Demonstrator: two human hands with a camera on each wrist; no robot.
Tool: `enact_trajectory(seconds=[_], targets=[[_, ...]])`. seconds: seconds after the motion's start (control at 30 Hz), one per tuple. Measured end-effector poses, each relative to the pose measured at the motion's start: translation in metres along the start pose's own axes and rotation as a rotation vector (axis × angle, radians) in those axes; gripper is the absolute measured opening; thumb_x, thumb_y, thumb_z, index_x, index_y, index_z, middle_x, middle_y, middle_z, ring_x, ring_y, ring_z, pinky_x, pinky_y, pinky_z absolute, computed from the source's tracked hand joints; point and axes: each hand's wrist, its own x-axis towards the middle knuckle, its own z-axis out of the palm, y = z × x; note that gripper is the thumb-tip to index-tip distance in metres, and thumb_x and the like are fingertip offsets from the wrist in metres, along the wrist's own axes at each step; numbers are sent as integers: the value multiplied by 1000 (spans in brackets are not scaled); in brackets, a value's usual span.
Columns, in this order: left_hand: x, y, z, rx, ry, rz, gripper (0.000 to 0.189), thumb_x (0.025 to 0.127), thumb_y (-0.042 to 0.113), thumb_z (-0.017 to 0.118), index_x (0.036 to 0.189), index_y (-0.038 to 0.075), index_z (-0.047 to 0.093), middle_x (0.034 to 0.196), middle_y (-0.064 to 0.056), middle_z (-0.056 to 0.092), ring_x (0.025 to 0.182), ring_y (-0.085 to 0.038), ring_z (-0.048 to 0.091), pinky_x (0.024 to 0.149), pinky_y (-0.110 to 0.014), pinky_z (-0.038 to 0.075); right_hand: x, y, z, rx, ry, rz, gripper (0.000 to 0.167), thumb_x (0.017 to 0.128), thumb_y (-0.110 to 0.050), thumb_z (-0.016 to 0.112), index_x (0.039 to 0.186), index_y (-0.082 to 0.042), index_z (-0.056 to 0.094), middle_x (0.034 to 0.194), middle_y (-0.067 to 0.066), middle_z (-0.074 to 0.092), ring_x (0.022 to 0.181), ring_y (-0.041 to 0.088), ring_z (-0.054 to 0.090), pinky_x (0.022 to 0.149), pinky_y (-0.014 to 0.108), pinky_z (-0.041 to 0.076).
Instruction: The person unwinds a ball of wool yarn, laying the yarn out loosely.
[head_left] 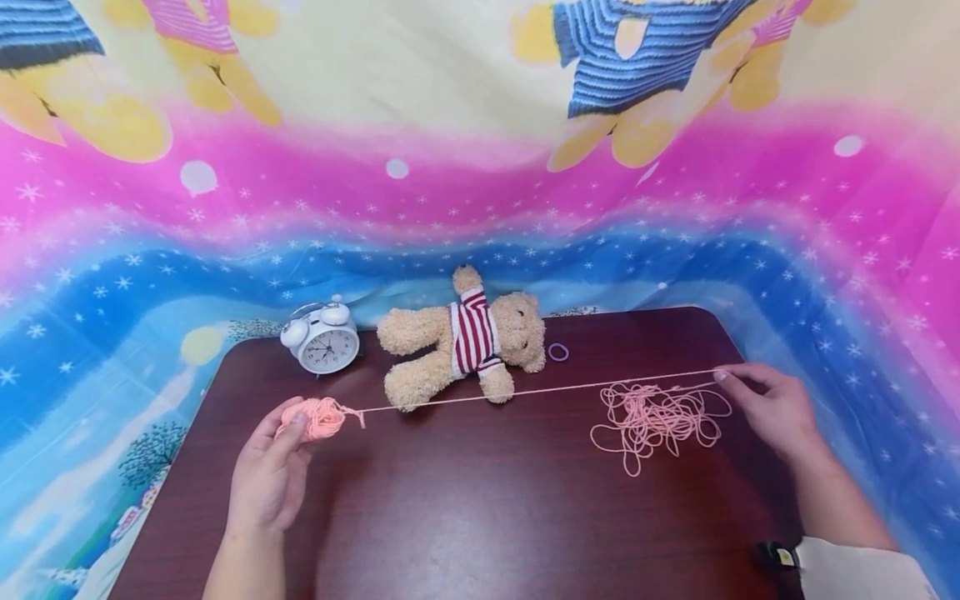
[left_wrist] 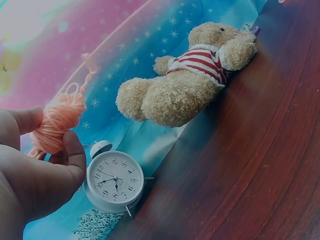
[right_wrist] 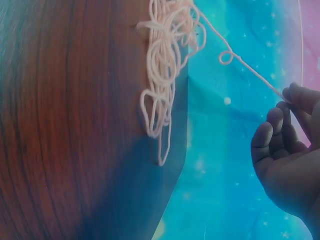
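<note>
Yarn bundle [head_left: 318, 418], peach and compactly wound: located at the near left, held above the counter [head_left: 465, 500] by the left grip [head_left: 272, 468]. I read the left grip as closed on the bundle, thumb on one side, fingers on the other. I read the right grip [head_left: 777, 410] as pinching the yarn strand [head_left: 558, 388] between thumb and forefinger; in the right wrist view, the remaining fingers are loosely bent. The strand runs taut between bundle and right grip, crossing in front of the teddy bear [head_left: 474, 335] in the head view. A second length leads from the right fingertips to the loose yarn heap [head_left: 648, 419], tangled on the right part of the counter. I note one small loop in this length.

Surrounding items, as I see them:
- Teddy bear: striped red-and-white shirt, lying near the far edge, head to the right.
- Alarm clock [head_left: 328, 350]: white, twin-bell, upright, left of the bear's feet.
- Purple ring [head_left: 550, 354]: on the counter, just beside the bear's head.
- Printed cloth [head_left: 420, 217]: draped behind the counter.
</note>
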Motion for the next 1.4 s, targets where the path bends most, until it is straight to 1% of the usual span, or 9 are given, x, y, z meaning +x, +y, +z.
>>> enact_trajectory(seconds=[0.17,0.3,0.37,0.53,0.6,0.87,1.1,1.23,1.4], targets=[[0,2,-1,-21,8,-15,23,107,6,55,129,8,61,114,-2,69,100,-11,69,89,-24,54,1,9,-7,-34,6,16,38,97,-39,73,117,-7,77,103,-31,60,96,-18,47,76,9,39],[-1,5,-4,-33,19,-23,23,107,6,56,129,8,60,114,-2,70,103,-11,69,90,-25,55,3,16,-13,-93,14,31,41,97,-41,73,119,-6,76,110,-5,71,91,-16,46,72,15,41],[-1,6,-5,-34,26,-21,23,106,6,56,128,8,60,113,-2,70,102,-11,70,89,-25,55,5,20,-17,-119,14,45,43,97,-42,72,120,-6,75,107,4,74,87,-15,47,70,18,42],[0,8,-10,-52,41,-16,22,106,5,56,127,9,62,113,-2,70,99,-11,70,87,-25,56,9,28,-27,-127,0,104,47,97,-47,71,123,-7,74,86,-24,65,80,-13,48,66,22,44],[0,9,-13,-57,44,-13,22,106,5,55,127,9,62,113,-2,70,99,-11,70,87,-25,56,10,29,-30,-130,-4,125,49,97,-49,70,124,-8,73,85,-34,57,82,-14,47,67,21,44],[0,13,-24,-57,101,-4,24,106,6,56,129,10,62,110,-2,70,96,-11,69,85,-24,55,12,30,-40,-124,-16,143,49,99,-49,67,126,-9,73,75,-26,66,74,-12,54,61,18,46],[2,15,-30,-174,136,0,23,106,7,55,129,8,58,111,-4,69,97,-13,69,84,-26,54,11,31,-42,-94,-37,150,47,101,-46,66,128,-9,72,80,-27,64,67,-6,63,57,21,50],[5,18,-31,-235,171,-41,25,107,8,54,131,7,48,115,-5,62,97,-14,66,83,-26,53,11,34,-41,-110,-36,161,49,100,-48,67,128,-9,72,82,-25,66,67,-6,62,57,21,49],[11,22,-29,-212,279,-109,31,108,9,51,136,9,36,127,-4,46,105,-12,59,85,-25,52,11,37,-41,-123,-38,169,50,99,-49,67,128,-8,72,80,-27,66,68,-7,61,58,20,48]])
